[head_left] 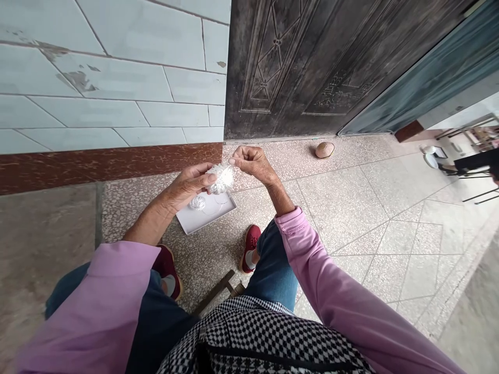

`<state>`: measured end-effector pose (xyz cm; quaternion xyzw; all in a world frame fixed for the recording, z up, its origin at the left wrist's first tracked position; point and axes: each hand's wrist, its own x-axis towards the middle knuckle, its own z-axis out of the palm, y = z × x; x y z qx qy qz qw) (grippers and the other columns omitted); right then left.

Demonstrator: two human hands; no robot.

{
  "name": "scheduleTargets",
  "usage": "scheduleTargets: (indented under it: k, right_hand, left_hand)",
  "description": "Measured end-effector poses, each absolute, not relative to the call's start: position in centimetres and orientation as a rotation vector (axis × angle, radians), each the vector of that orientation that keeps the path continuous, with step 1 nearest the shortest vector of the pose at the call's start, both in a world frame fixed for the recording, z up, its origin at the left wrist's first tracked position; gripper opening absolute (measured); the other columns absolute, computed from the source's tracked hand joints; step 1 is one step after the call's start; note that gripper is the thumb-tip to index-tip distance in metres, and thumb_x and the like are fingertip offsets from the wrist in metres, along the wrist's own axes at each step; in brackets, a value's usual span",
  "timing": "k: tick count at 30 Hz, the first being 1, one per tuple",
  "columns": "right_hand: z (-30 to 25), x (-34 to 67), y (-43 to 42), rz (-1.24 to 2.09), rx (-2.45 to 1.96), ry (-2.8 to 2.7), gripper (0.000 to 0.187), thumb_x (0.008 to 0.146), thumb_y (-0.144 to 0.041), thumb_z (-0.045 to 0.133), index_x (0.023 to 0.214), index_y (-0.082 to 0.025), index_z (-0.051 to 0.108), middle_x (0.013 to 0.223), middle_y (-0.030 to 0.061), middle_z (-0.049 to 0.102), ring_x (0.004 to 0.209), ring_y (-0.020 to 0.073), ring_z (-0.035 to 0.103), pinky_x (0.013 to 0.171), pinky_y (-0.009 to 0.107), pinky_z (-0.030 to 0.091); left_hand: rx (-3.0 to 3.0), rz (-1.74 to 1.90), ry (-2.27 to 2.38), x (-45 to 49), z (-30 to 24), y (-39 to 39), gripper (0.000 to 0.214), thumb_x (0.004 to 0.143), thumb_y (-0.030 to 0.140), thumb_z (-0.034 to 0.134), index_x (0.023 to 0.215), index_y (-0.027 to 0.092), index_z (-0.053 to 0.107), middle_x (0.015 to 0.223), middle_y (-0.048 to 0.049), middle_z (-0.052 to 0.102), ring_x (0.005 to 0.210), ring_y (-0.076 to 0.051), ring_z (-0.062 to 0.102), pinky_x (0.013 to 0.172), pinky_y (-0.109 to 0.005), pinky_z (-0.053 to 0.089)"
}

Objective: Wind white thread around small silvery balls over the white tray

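Observation:
My left hand (194, 183) is wrapped round a shiny white ball of yarn (222, 178), with the thumb lying across its near side. Just right of the ball, my right hand (251, 162) is closed in a pinch, thumb against forefinger. What lies in that pinch is too fine to make out clearly; it looks like white strand from the ball. Below the hands, a shallow white box lid (191, 224) rests on the floor. In it sits a smaller white ball (197, 202), with a thin strand curling beside it.
A dark carved door (288, 67) and a tiled wall (117, 78) stand in front. A round tan object (325, 150) lies on the floor by the door. My red shoes (251, 244) flank the lid's near side. A wooden stool part (216, 292) shows between my legs.

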<state>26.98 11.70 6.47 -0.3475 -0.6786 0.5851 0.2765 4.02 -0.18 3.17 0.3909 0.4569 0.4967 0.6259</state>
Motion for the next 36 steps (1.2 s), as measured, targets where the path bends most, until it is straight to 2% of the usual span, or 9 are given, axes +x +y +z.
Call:
scheduleTargets:
  k: [3, 7, 12, 17, 20, 24, 27, 32, 36]
  right_hand:
    - [6.1, 26.6, 11.7, 1.578, -0.91, -1.786, 0.072, 0.118, -0.067, 0.103, 0.078, -0.029, 0.056, 0.067, -0.0087, 0.04, 0.069, 0.0139, 0.037, 0.065, 0.036, 0.032]
    - [4.9, 25.6, 11.3, 1.647, -0.896, -1.716, 0.075, 0.113, -0.081, 0.102, 0.083, -0.029, 0.056, 0.066, -0.0096, 0.042, 0.061, 0.0126, 0.033, 0.059, 0.034, 0.028]
    - [3.2, 24.3, 11.1, 1.619, -0.984, -1.668, 0.071, 0.111, -0.08, 0.103, 0.088, -0.029, 0.059, 0.067, -0.0071, 0.043, 0.066, 0.0169, 0.039, 0.059, 0.032, 0.035]
    - [2.4, 23.8, 10.9, 1.518, -1.003, -1.777, 0.071, 0.124, -0.069, 0.09, 0.082, -0.029, 0.05, 0.069, -0.0046, 0.05, 0.073, 0.017, 0.045, 0.069, 0.031, 0.04]
    - [2.7, 23.9, 10.2, 1.395, -0.955, -1.942, 0.062, 0.131, -0.058, 0.082, 0.083, -0.027, 0.056, 0.075, -0.0017, 0.058, 0.081, 0.0202, 0.055, 0.079, 0.033, 0.045]
    - [3.2, 24.1, 8.4, 1.348, -0.922, -2.129, 0.049, 0.13, -0.05, 0.083, 0.091, -0.025, 0.067, 0.082, -0.0002, 0.063, 0.089, 0.0234, 0.062, 0.085, 0.035, 0.046]
    - [3.9, 24.1, 7.0, 1.466, -0.803, -2.232, 0.051, 0.125, -0.057, 0.09, 0.089, -0.025, 0.07, 0.079, -0.0008, 0.062, 0.085, 0.0234, 0.06, 0.082, 0.035, 0.046]
    - [5.9, 24.6, 6.5, 1.635, -0.774, -2.138, 0.062, 0.117, -0.081, 0.094, 0.093, -0.026, 0.078, 0.075, -0.0015, 0.056, 0.077, 0.0216, 0.048, 0.074, 0.036, 0.041]
    - [7.1, 25.4, 8.3, 1.523, -0.851, -1.905, 0.076, 0.105, -0.092, 0.102, 0.081, -0.031, 0.064, 0.073, -0.0016, 0.046, 0.077, 0.0226, 0.039, 0.07, 0.038, 0.037]
  left_hand:
    - [0.781, 1.206, 0.966, 4.1, 3.1, -0.2, 0.079, 0.056, 0.057, 0.13, 0.111, 0.021, 0.085, 0.099, -0.005, 0.078, 0.086, -0.02, 0.071, 0.074, -0.032, 0.061]
    - [0.765, 1.216, 0.892, 4.4, 3.2, 0.0, 0.072, 0.059, 0.037, 0.125, 0.117, 0.026, 0.084, 0.107, -0.0065, 0.082, 0.095, -0.028, 0.078, 0.082, -0.041, 0.068]
    - [0.8, 1.281, 0.903, 4.7, 3.0, 0.7, 0.071, 0.062, 0.028, 0.117, 0.123, 0.029, 0.08, 0.112, -0.005, 0.083, 0.103, -0.03, 0.082, 0.089, -0.043, 0.072]
    - [0.778, 1.463, 0.934, 4.5, 2.4, 2.0, 0.065, 0.066, 0.037, 0.112, 0.122, 0.027, 0.08, 0.122, -0.0093, 0.086, 0.114, -0.031, 0.082, 0.093, -0.041, 0.072]
    - [0.768, 1.534, 0.979, 4.3, 2.1, 2.4, 0.059, 0.069, 0.043, 0.113, 0.118, 0.027, 0.084, 0.122, -0.0105, 0.087, 0.117, -0.033, 0.082, 0.093, -0.04, 0.072]
    - [0.785, 1.635, 1.052, 3.8, 1.7, 2.5, 0.063, 0.067, 0.046, 0.116, 0.116, 0.028, 0.081, 0.12, -0.0085, 0.087, 0.117, -0.031, 0.081, 0.097, -0.039, 0.07]
    - [0.861, 1.684, 1.169, 3.2, 1.3, 2.6, 0.069, 0.065, 0.045, 0.117, 0.117, 0.028, 0.076, 0.117, -0.0066, 0.086, 0.117, -0.031, 0.082, 0.1, -0.041, 0.069]
    - [0.998, 1.596, 1.323, 2.7, 1.4, 2.2, 0.075, 0.06, 0.045, 0.118, 0.118, 0.027, 0.075, 0.113, -0.0079, 0.086, 0.115, -0.035, 0.083, 0.097, -0.044, 0.068]
    - [1.028, 1.367, 1.15, 3.1, 2.2, 1.1, 0.068, 0.07, 0.049, 0.119, 0.122, 0.024, 0.082, 0.109, -0.008, 0.085, 0.101, -0.031, 0.082, 0.088, -0.04, 0.066]
